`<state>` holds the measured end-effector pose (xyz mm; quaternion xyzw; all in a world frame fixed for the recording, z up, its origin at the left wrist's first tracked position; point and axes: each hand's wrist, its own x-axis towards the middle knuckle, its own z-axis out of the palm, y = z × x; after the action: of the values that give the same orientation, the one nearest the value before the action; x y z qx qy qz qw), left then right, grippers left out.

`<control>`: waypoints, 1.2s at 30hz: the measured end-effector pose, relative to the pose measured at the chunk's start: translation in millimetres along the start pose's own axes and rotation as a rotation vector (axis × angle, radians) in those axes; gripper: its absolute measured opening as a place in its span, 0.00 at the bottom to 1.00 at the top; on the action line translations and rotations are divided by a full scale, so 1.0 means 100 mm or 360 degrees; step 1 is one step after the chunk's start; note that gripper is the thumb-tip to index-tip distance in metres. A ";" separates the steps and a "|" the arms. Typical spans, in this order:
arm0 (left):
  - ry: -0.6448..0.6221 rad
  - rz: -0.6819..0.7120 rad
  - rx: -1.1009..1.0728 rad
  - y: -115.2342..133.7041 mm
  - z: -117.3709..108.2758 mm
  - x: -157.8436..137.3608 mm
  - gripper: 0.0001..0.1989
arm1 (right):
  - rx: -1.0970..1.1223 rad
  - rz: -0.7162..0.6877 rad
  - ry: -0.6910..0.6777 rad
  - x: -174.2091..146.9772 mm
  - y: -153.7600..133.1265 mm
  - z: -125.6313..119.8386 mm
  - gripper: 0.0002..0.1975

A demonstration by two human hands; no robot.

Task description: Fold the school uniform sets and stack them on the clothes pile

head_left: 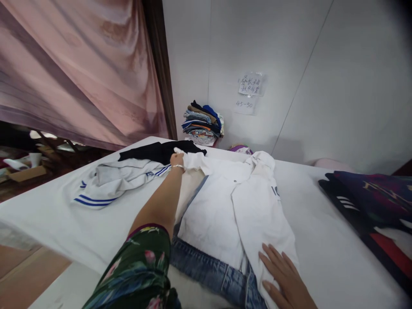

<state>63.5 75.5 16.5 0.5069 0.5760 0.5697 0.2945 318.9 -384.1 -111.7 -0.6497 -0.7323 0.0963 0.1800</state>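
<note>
From where I stand, a white table (322, 223) bears a white jacket (209, 219), laid out with its collar toward the wall (273, 47). Blue denim (209, 262) shows along its lower and left edges; whether it belongs to the jacket, I cannot tell. The person's left hand (177, 160) grips the end of the outstretched sleeve; the right hand (281, 274) lies spread on the opposite side. Left of the jacket: a white garment with blue stripes (119, 182), crumpled, and a black garment (161, 151) beyond it. Dark garments (354, 210) lie at the right. A clothing stack (202, 122) stands near the wall, left of handwritten notices (249, 92); one reads "45-50".
</note>
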 end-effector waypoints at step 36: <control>-0.1282 0.0317 0.1555 -0.25 -0.84 -1.69 0.30 | 0.2569 0.0254 0.0737 2.66 -0.19 -1.99 0.15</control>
<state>33.4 -105.8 -32.9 0.8080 0.5637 0.0311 0.1685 354.5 -142.9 114.6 -0.3748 -0.3354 0.4668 0.7274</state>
